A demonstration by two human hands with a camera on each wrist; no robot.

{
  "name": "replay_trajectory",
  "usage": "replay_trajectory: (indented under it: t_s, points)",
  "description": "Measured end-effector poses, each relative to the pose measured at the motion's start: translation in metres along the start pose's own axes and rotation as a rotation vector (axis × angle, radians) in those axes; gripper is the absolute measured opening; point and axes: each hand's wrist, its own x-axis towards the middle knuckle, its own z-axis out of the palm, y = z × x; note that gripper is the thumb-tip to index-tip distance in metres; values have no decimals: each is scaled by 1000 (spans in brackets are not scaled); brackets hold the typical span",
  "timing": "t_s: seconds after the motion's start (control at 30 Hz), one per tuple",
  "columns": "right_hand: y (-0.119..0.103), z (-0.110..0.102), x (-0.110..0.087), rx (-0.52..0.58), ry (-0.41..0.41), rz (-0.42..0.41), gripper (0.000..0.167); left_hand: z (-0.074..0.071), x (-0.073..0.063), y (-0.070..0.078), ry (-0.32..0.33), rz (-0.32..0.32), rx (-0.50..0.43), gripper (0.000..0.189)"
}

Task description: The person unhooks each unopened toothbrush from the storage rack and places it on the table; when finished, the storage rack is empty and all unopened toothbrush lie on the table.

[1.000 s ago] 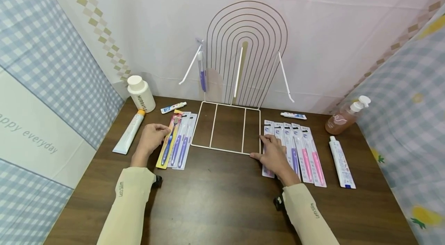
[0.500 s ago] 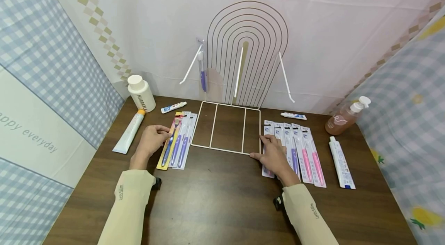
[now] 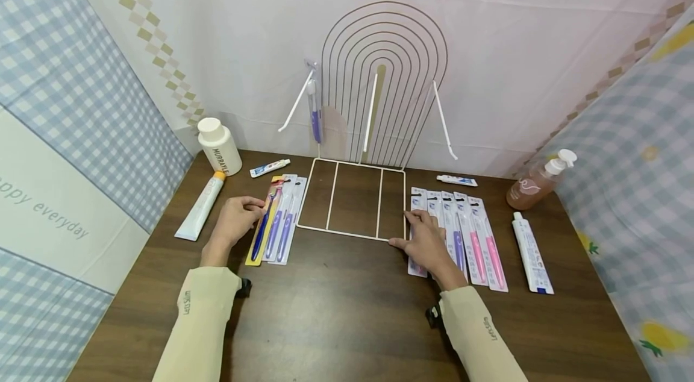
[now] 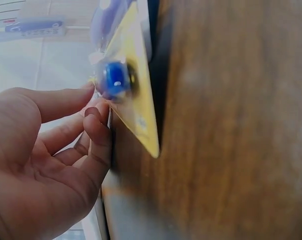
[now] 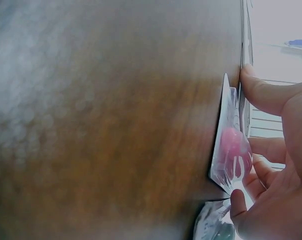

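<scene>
My left hand [image 3: 237, 220] is at the left edge of a yellow-backed toothbrush pack [image 3: 253, 256], with a dark blue brush inside. Thumb and fingers pinch that edge in the left wrist view, where the pack [image 4: 141, 112] stands out against the wood. Two purple toothbrush packs [image 3: 290, 231] lie beside it, partly under it. My right hand [image 3: 427, 240] rests at the front right corner of the white wire rack [image 3: 352, 234], thumb and index finger spread along its bars. Beneath that hand lies a pink toothbrush pack [image 5: 233, 150], partly covered.
The rack's three hooks jut forward; a purple toothbrush [image 3: 315, 114] hangs on the left one. Several toothbrush packs [image 3: 492, 255] lie right of the rack. A white bottle [image 3: 221, 150], toothpaste tubes [image 3: 202, 206] and a pump bottle [image 3: 537, 184] stand or lie toward the sides.
The yellow-backed toothbrush pack has slid slightly toward me with the left hand at its edge. The right hand has stayed in place.
</scene>
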Motion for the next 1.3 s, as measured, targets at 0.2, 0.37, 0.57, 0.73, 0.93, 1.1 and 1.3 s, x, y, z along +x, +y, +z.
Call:
replay_trajectory:
  t_s: [0.2,0.37,0.57,0.73,0.93,1.1,1.3]
  points:
    - [3,-2,2,3,-10,21,87,4,13,9,31,22,-48,30]
    - [5,-2,2,9,7,8,87,10,40,22,84,131,-130,32]
    - [6,0,1,9,0,25,87,17,68,70,156,235,-182,34]
    - [5,3,0,8,-6,38,87,21,79,122,175,222,-240,37]
    - [9,8,-1,36,35,-6,87,24,96,155,174,295,-289,39]
    - [10,10,-1,46,64,-34,88,25,105,171,160,325,-288,41]
    - [6,5,0,39,68,-31,87,22,111,187,149,306,-273,38]
